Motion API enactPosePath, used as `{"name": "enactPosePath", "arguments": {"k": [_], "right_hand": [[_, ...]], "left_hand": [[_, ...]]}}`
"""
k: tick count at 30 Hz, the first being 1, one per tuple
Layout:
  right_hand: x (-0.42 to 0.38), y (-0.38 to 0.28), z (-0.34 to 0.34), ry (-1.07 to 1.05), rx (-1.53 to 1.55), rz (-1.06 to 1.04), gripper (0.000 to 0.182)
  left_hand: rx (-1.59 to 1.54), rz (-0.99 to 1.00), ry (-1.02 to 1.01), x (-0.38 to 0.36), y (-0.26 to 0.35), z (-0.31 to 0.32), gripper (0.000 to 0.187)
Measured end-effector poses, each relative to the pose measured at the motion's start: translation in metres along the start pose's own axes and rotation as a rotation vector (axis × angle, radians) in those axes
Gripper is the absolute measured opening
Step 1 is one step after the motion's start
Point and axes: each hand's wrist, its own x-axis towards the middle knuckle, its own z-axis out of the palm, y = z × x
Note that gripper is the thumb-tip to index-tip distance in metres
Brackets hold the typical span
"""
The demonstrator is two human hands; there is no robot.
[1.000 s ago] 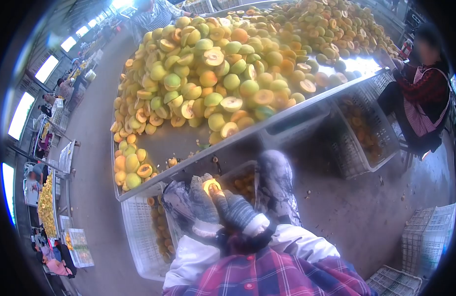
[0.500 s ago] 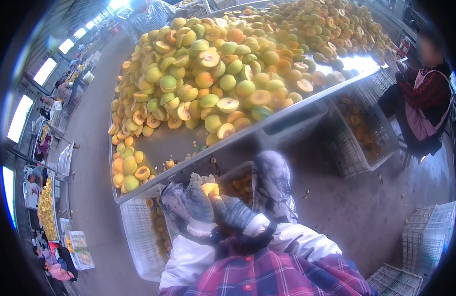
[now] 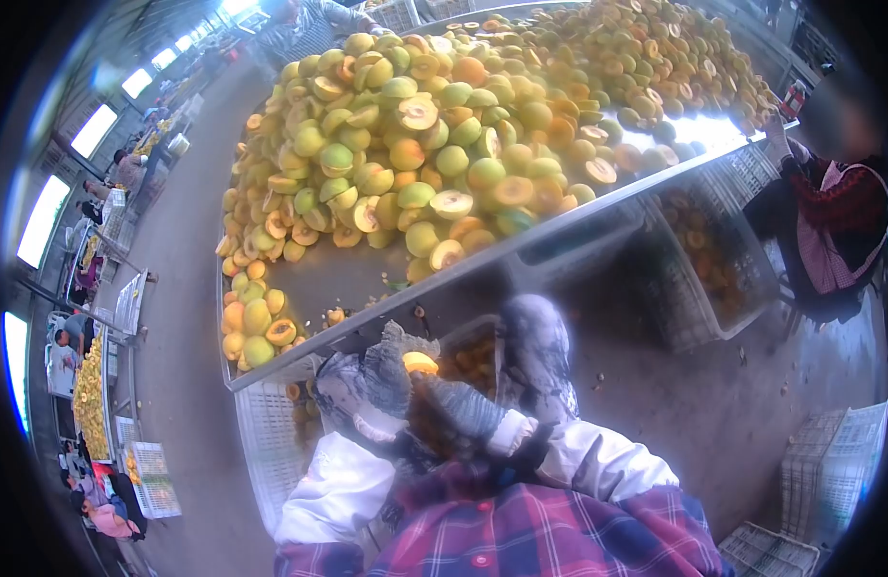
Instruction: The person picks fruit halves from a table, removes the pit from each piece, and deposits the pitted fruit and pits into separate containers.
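My left hand [image 3: 384,373], in a grey glove, is closed on a yellow-orange fruit piece [image 3: 421,363] above my lap. Close beside it, my right hand [image 3: 459,404], also gloved, is curled against the lower side of the same piece; whether it holds anything else is hidden. Just beyond my hands stands a metal-edged table [image 3: 367,313] heaped with halved green and orange fruit [image 3: 367,183]. A crate [image 3: 470,361] with fruit pieces sits below my hands, between my knees.
A white crate [image 3: 271,452] stands at my left. Another crate of fruit [image 3: 708,260] is under the table's right side, near a seated person [image 3: 833,212]. Stacked crates [image 3: 833,471] are at lower right. Another person [image 3: 304,34] is across the table.
My left hand has shifted slightly up and my right hand slightly right, with the fruit piece between them now tilted differently. The view has shifted a little.
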Motion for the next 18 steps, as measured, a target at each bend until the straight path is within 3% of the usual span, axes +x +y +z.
{"name": "enactPosePath", "arguments": {"k": [1,2,7,10,12,14,16,18], "right_hand": [[-0.001,0.001,0.013,0.256,-0.269,-0.108,0.033],[-0.002,0.002,0.023,0.256,-0.269,-0.108,0.033],[-0.006,-0.01,0.079,-0.09,-2.215,-0.189,0.025],[0.0,-0.022,0.149,-0.136,-2.368,-0.063,0.036],[0.002,-0.021,0.195,-0.177,-2.489,0.085,0.048],[0.0,-0.015,0.213,-0.206,-2.584,0.242,0.06],[0.001,-0.017,0.131,-0.118,-2.493,0.253,0.061],[0.004,-0.016,0.041,-0.032,-2.407,0.248,0.065]], "left_hand": [[0.002,-0.022,-0.043,0.001,0.0,0.0,0.028],[0.002,-0.043,-0.089,0.003,0.0,0.0,0.027],[0.025,-0.004,-0.085,0.002,0.002,0.005,0.024],[0.117,0.157,0.003,-0.011,0.015,0.016,0.022],[0.339,0.408,0.11,-0.023,0.029,0.03,0.021],[0.643,0.691,0.376,-0.033,0.04,0.052,0.021],[0.37,0.422,0.142,-0.022,0.035,0.037,0.033],[0.093,0.131,0.042,-0.012,0.024,0.02,0.045]]}}
